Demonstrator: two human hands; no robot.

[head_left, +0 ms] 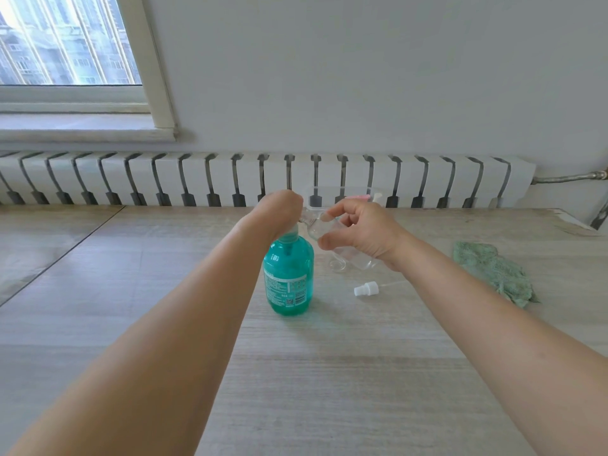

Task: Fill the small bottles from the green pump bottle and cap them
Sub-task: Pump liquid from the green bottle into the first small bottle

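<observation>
The green pump bottle (pixel 289 274) stands upright on the wooden table (pixel 329 373), half full of teal liquid. My left hand (pixel 279 207) covers its pump head from above, fingers curled over it and out of sight. My right hand (pixel 358 230) holds a small clear bottle (pixel 358 261) tilted, between thumb and fingertips, with its mouth up against the pump's spout. A white spray cap (pixel 365 288) with a thin tube lies on the table just right of the green bottle.
A clear plastic container (pixel 342 192) with something pink inside stands behind my hands at the table's far edge. A crumpled green cloth (pixel 493 274) lies to the right. A white radiator (pixel 263 179) runs along the wall behind the table.
</observation>
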